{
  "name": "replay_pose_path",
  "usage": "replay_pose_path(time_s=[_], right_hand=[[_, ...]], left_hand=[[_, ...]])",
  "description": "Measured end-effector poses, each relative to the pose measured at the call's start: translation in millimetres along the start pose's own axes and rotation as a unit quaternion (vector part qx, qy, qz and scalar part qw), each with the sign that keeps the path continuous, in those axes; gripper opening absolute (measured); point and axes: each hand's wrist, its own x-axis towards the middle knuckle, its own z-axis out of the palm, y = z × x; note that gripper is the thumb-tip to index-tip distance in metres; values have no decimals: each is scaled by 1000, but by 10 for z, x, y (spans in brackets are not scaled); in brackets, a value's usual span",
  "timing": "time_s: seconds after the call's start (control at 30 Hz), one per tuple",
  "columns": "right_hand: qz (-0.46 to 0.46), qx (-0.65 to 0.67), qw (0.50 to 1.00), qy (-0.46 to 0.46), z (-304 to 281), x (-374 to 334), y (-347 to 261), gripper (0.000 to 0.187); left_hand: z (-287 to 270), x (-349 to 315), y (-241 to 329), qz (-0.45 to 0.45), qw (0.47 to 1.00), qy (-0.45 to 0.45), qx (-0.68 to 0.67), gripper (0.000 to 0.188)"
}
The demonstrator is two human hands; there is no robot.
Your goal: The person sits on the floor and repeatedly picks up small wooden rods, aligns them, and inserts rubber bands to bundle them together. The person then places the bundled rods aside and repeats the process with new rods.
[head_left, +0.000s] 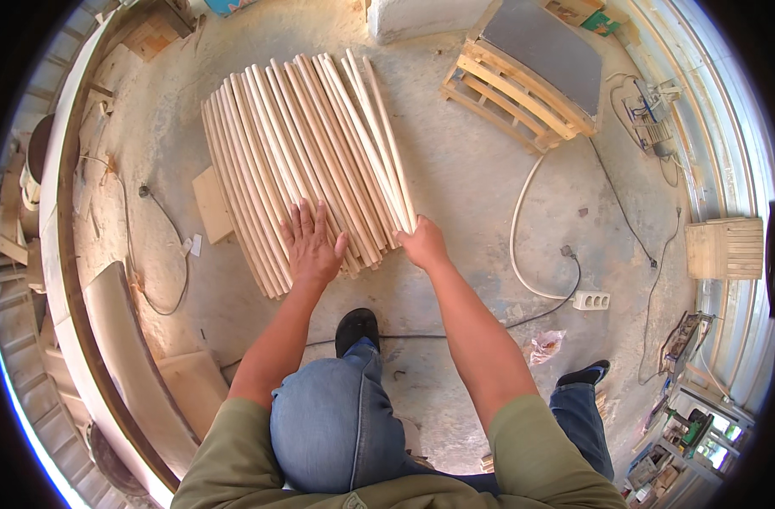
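left hand (311, 244): open, flat, fingers spread on near ends of wooden rods (303, 161) | right hand (421, 243): grasping rightmost rod's near end | rods: fanned stack on concrete floor (472, 195), centre to upper-centre frame | wooden pallet (511, 93): upper right, apart

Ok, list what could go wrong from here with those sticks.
1. The round wooden sticks lie loosely side by side; the flat left hand pressing on them could set them rolling or fanning apart.
2. The right hand grips the outermost stick's end; lifting it may drag neighbours along.
3. A white cable and power strip lie near the right foot, a likely trip hazard.
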Motion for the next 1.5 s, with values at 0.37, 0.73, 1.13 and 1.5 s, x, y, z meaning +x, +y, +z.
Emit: replay_pose_path(time_s=[0.37,0.73,1.13,1.5], right_hand=[[82,-25,996,-16,-196,-2064,609,45],[-47,44,993,102,-1036,-3381,251,43],[-67,253,932,250,-1466,-3594,703,35],[-48,279,914,290,-1409,-3846,1120,39]], left_hand=[[23,-26,-50,-9,999,-40,6,88],[-2285,480,1692,44,663,-216,-715,90],[-3503,-2090,3590,289,642,-170,-690,31],[-2743,-2771,3645,319,733,-253,-545,23]])
